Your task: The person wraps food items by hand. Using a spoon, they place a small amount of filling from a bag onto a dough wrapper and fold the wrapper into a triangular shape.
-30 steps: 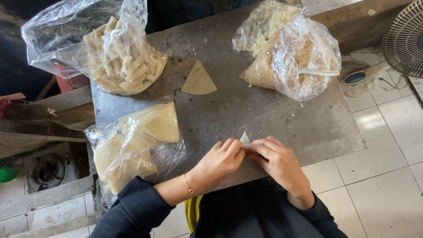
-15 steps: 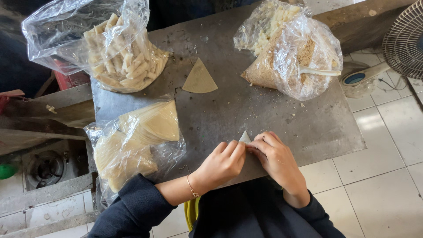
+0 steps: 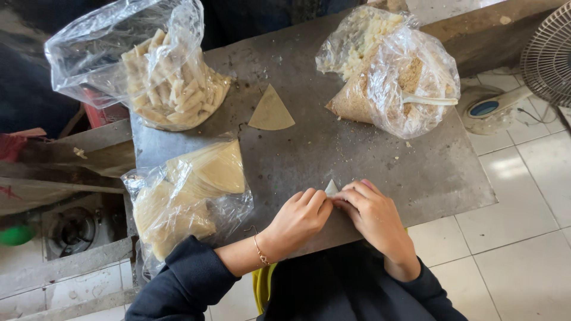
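L hand (image 3: pixel 300 219) & R hand (image 3: pixel 373 215) both pinched shut on small folded wrapper (image 3: pixel 331 188) at tabletop (image 3: pixel 380 172) edge.

I have one view only, from the camera on the person's head, looking almost straight down at close range. The grey metal table (image 3: pixel 380 172) fills the middle; the dark sleeves sit at the near edge, tiled floor (image 3: pixel 523 196) runs along the right, and the fan (image 3: pixel 550 53) clips the far-right corner.
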